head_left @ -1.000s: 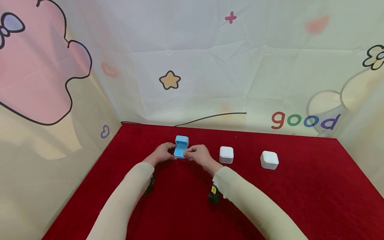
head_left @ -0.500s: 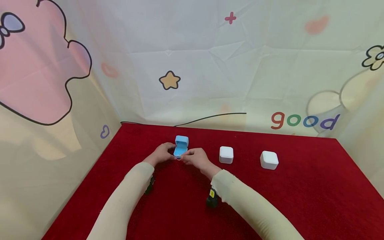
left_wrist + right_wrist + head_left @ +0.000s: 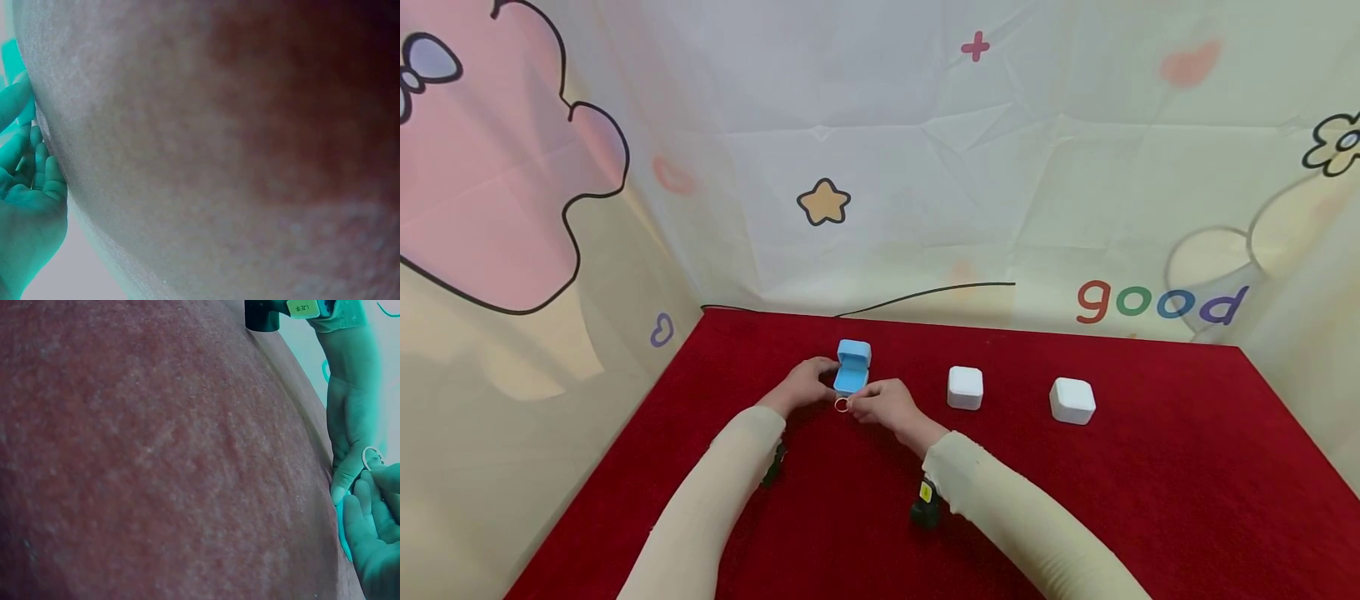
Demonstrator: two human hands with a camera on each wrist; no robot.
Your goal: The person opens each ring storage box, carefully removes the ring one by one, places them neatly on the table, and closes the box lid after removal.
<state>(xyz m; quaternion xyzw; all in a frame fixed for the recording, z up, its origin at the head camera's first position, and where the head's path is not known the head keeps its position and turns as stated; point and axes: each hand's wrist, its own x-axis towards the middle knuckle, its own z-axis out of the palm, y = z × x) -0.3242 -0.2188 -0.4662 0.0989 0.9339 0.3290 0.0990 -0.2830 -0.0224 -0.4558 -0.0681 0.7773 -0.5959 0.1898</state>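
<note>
A light blue ring box point(image 3: 854, 352) stands with its lid raised near the back of the red cloth in the head view. My left hand point(image 3: 807, 383) grips its left side between thumb and fingers. Just in front of the box, my right hand point(image 3: 889, 405) pinches a thin ring point(image 3: 836, 406) between thumb and fingertips. The right wrist view shows the ring point(image 3: 364, 457) upright above the pinching right hand point(image 3: 375, 540), with the left hand point(image 3: 351, 425) behind it. Dark cloth fills most of both wrist views.
Two closed white boxes with rounded corners stand to the right, a nearer one point(image 3: 966, 388) and a farther one point(image 3: 1072, 401). Red cloth point(image 3: 820, 525) covers the table. A printed curtain point(image 3: 910, 167) hangs behind it and along the sides.
My right hand has drawn the ring out of the blue box and moved it toward me, slightly left, to the front of the box. The left hand stays on the box.
</note>
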